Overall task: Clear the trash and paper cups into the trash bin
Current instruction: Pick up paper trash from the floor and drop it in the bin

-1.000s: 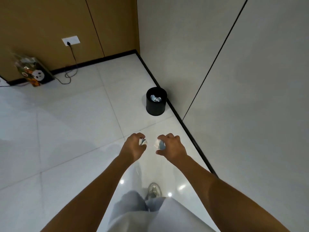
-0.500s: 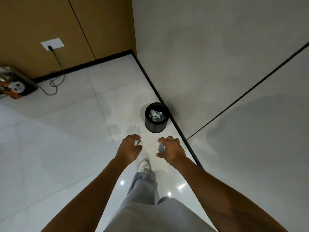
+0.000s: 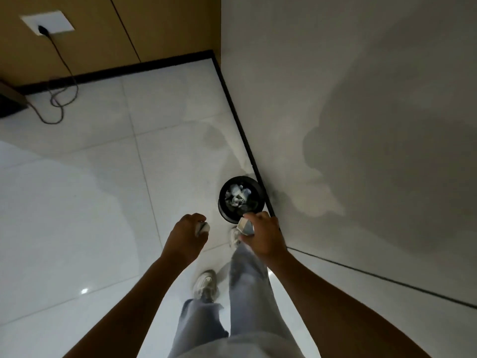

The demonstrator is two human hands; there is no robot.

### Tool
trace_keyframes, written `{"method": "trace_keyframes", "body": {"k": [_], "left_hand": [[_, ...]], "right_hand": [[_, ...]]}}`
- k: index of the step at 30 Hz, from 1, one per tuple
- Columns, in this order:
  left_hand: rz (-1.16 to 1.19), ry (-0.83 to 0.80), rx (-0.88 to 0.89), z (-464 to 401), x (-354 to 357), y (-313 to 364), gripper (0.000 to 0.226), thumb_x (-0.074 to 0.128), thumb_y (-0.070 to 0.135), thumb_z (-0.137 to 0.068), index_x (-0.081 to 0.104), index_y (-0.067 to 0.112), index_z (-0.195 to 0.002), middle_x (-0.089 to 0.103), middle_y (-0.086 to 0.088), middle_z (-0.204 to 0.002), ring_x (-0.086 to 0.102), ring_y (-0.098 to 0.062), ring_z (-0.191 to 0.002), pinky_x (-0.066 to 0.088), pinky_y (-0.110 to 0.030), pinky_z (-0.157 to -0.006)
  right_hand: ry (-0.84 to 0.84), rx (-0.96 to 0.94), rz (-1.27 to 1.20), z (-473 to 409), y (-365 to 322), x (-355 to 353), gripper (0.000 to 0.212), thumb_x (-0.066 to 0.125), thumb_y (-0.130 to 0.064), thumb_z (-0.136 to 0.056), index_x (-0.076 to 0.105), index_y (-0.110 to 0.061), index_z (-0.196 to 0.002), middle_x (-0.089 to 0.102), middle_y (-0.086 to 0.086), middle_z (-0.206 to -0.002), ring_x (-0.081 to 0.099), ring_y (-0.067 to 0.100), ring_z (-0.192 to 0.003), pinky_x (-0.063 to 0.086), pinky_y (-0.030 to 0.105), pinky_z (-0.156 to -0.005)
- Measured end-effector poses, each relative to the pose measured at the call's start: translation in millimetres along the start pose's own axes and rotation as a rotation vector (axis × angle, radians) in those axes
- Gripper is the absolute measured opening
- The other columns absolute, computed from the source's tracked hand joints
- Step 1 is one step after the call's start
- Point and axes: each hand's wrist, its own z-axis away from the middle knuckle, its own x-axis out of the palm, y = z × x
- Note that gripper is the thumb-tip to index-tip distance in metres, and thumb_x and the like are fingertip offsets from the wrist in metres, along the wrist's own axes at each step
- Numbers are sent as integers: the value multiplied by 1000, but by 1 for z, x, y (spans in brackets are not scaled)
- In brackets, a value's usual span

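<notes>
Left hand [image 3: 186,235] curled in a fist round a small crumpled white paper wad [image 3: 203,227], which pokes out past the fingers on the thumb side. Right hand [image 3: 263,236] fingers wrapped round a squashed white-and-blue paper cup [image 3: 245,226], cup sticking out toward the left hand. Both hands held out in front at about the same height, apart from each other, knuckles up.

Round black plastic trash bin [image 3: 241,197] stands on the glossy white tiled floor [image 3: 77,202], just beside the black skirting strip of the grey wall [image 3: 361,99]. Bin already holds crumpled white and bluish trash [image 3: 237,196], seen through the open top. In the picture the right hand with the cup sits just below the bin's near rim, overlapping its lower edge; left hand is lower left of the bin, over bare floor.

Below the hands: light blue jeans legs [image 3: 245,293] and two pale sneakers [image 3: 205,284], one foot forward close to the bin.

Far left: white wall socket [image 3: 47,24] on a brown wood-panel wall, with a black cable [image 3: 62,99] looping onto the floor.
</notes>
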Motion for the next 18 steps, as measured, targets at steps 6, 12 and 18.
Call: {"method": "trace_keyframes", "body": {"k": [6,12,18], "left_hand": [[62,19,-141,-96,33,-4,20,53,8,-83,48,1,-66,57,-11,-72,50,-23,-69,43,-35,-65],[141,39,-189,-161,87,-13,22,61,14,-86,63,11,-108,62,-4,-102,58,-20,-91,41,-25,-76],[122,6,-168,-188,123,-6,32,63,16,-87,59,14,-119,60,-7,-115,52,-14,-92,33,-15,-72]], "right_hand": [[-16,-32,1,-125,27,15,59,68,-36,-86,46,-25,-140,43,5,-140,40,27,-125,43,34,-96],[-224,-23,118,-207,66,48,65,57,-46,-92,32,-25,-148,27,7,-155,28,32,-140,33,42,-110],[-260,1,5,-215,99,43,53,52,-39,-97,40,-19,-144,35,6,-150,36,28,-134,39,38,-104]]}}
